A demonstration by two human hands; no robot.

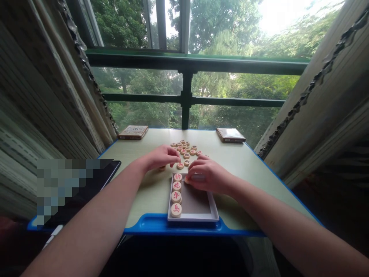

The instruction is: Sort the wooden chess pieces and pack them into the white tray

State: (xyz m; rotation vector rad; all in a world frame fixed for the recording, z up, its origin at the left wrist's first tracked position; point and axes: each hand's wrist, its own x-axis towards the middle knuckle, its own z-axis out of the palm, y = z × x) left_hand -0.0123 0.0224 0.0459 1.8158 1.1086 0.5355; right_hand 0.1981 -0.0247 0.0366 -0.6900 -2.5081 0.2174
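four round pale-wood discs w/ red characters (176,196) line the left side of a shallow white-walled open box (193,219) at the near edge of the pale green table (259,188). right hand (204,174) is bunched narrow inside the box's far end, fingertips on another pale wooden disc (186,180), holding it afaict. left hand (165,157) is loosely curled over the table near a loose red-marked disc (180,165); can't tell if anything's in its grip. rest of the loose discs (183,151) are scattered beyond the box. prob mid-boxing step imo; next move calls for squaring that disc up beside the row.
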